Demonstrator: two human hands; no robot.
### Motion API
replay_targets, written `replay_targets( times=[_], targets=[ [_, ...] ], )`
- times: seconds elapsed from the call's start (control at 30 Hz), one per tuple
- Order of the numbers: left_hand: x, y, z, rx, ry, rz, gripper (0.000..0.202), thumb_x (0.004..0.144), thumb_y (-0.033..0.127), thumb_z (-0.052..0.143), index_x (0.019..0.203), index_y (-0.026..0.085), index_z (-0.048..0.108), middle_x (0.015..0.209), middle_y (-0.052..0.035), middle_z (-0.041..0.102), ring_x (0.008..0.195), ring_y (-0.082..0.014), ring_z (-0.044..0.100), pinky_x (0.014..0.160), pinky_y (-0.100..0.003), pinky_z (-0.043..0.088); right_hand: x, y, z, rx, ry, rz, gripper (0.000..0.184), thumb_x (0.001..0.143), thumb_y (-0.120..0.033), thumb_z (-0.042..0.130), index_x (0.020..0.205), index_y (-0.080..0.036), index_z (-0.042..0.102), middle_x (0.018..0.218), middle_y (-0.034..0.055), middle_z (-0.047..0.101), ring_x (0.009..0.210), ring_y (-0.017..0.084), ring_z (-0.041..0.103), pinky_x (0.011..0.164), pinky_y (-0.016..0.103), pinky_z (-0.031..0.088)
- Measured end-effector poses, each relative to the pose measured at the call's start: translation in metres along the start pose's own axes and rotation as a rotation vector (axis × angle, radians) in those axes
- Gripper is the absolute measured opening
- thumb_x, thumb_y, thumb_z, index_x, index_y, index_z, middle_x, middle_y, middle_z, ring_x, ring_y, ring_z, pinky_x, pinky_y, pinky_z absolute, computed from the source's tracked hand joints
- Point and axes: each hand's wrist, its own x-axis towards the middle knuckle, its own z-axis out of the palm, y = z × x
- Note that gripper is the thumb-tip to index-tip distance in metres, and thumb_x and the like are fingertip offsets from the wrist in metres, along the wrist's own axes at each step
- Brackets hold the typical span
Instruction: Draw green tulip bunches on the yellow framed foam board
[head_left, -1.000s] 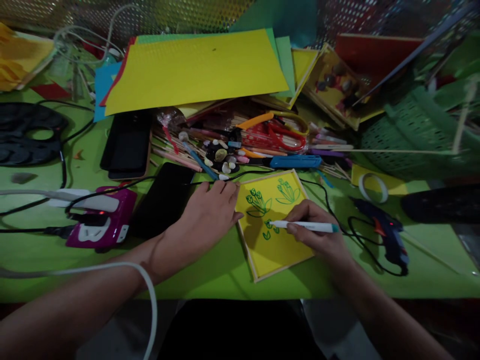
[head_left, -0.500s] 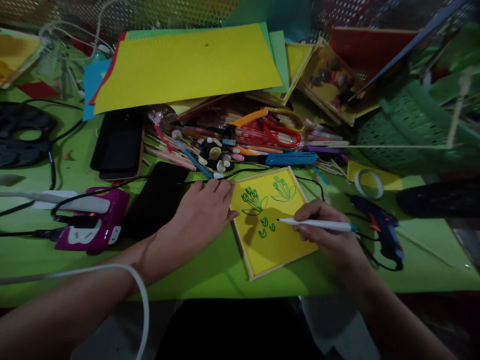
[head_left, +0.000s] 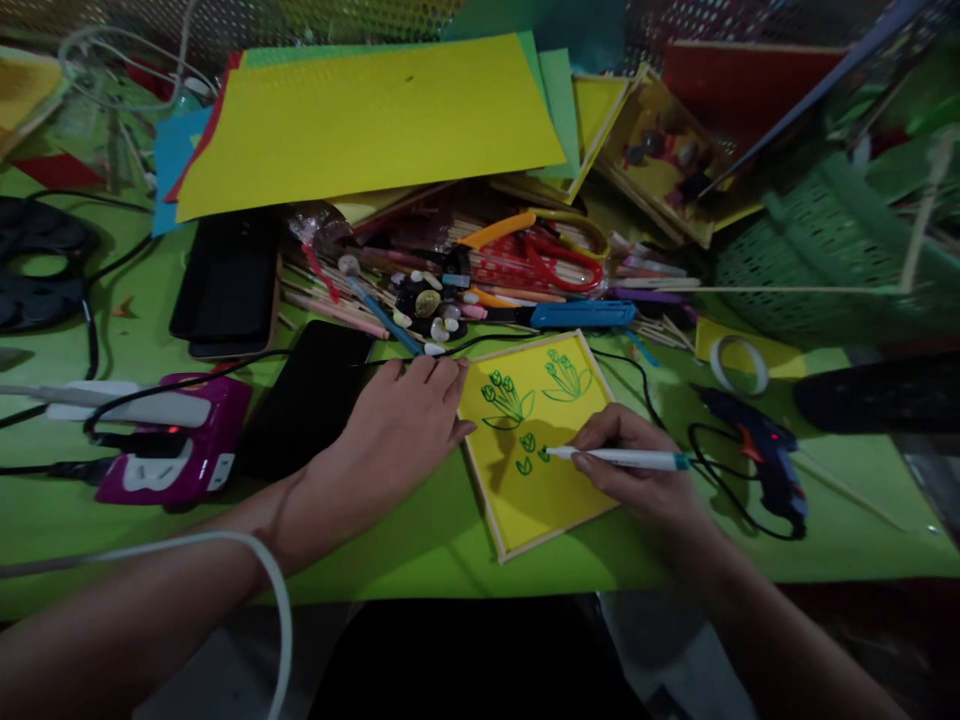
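Observation:
A yellow card in a thin wooden frame [head_left: 555,510] lies on the green tabletop, slightly turned. Two green tulip clusters are drawn across its upper part, with several small buds below them. My right hand [head_left: 637,465] pinches a white marker [head_left: 630,458] with a green end, its tip touching the card at the right-hand small bud. Flat beside the frame's left edge rests my left hand [head_left: 409,415], fingers stretched out and fingertips at the upper left corner. A dark phone [head_left: 311,390] lies just left of that hand, partly behind the wrist.
A glue gun [head_left: 761,455] with a red light and a tape roll [head_left: 739,364] lie to the right. Behind the frame are a blue cutter [head_left: 581,315], scissors [head_left: 562,262] and sticks. A purple power socket [head_left: 180,450] with cables sits left; a green basket [head_left: 802,250] stands back right.
The marker tip has moved left and down onto the right small bud, which now looks darker. My right hand shifted slightly left with it. My left hand keeps its place by the frame.

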Motion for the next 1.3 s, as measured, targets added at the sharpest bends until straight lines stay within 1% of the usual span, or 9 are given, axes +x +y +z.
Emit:
replay_targets(
  times=[0.17, 0.43, 0.57, 0.8, 1.07, 1.3],
  targets=[
    [0.0, -0.0002, 0.0037, -0.006, 0.056, 0.009, 0.058, 0.101, 0.042, 0.062, 0.146, 0.007, 0.056, 0.118, -0.016, 0.069, 0.106, -0.0312, 0.064, 0.08, -0.041, 0.046, -0.0005, -0.004, 0.0006, -0.023, -0.02, -0.003, 0.015, 0.081, -0.031, 0.077, 0.076, -0.023, 0.064, 0.068, 0.0029, 0.068, 0.055, 0.015, 0.057, 0.049, 0.026, 0.042],
    [0.0008, 0.0, 0.0006, -0.016, 0.015, 0.0, 0.06, 0.101, 0.044, 0.062, 0.147, 0.007, 0.055, 0.118, -0.0153, 0.07, 0.106, -0.0309, 0.064, 0.082, -0.041, 0.046, -0.0009, -0.0038, 0.001, -0.055, -0.016, -0.021, 0.014, 0.08, -0.029, 0.076, 0.075, -0.023, 0.065, 0.067, 0.0027, 0.069, 0.054, 0.015, 0.057, 0.049, 0.025, 0.043],
    [0.0008, -0.0001, 0.0013, -0.024, 0.027, 0.002, 0.061, 0.101, 0.043, 0.062, 0.148, 0.006, 0.054, 0.119, -0.016, 0.069, 0.107, -0.0313, 0.064, 0.082, -0.042, 0.046, -0.0003, -0.0043, 0.0012, -0.063, -0.01, -0.029, 0.013, 0.08, -0.03, 0.075, 0.076, -0.023, 0.065, 0.068, 0.0025, 0.069, 0.054, 0.015, 0.058, 0.049, 0.025, 0.043],
    [0.0006, 0.0004, -0.0009, -0.009, 0.034, 0.002, 0.055, 0.101, 0.043, 0.062, 0.143, 0.008, 0.059, 0.116, -0.0154, 0.069, 0.104, -0.0304, 0.064, 0.08, -0.041, 0.045, 0.0013, -0.0084, 0.0039, -0.083, -0.003, -0.04, 0.012, 0.081, -0.028, 0.074, 0.075, -0.023, 0.065, 0.067, 0.0021, 0.069, 0.054, 0.015, 0.058, 0.049, 0.025, 0.044],
    [0.0003, 0.0002, -0.0004, -0.005, 0.013, 0.002, 0.053, 0.103, 0.042, 0.059, 0.144, 0.009, 0.058, 0.119, -0.0154, 0.069, 0.108, -0.0303, 0.064, 0.082, -0.039, 0.045, 0.0008, -0.0071, 0.0049, -0.079, 0.016, -0.058, 0.013, 0.081, -0.027, 0.075, 0.076, -0.022, 0.064, 0.068, 0.0026, 0.07, 0.054, 0.015, 0.059, 0.049, 0.025, 0.044],
    [0.0003, 0.0005, 0.0015, -0.006, 0.03, 0.0, 0.056, 0.102, 0.042, 0.06, 0.146, 0.008, 0.057, 0.118, -0.0152, 0.069, 0.107, -0.0311, 0.063, 0.082, -0.041, 0.046, 0.0011, -0.0069, 0.0046, -0.094, 0.029, -0.057, 0.013, 0.081, -0.027, 0.074, 0.076, -0.023, 0.064, 0.068, 0.0018, 0.069, 0.055, 0.015, 0.059, 0.051, 0.025, 0.044]
  ],
)
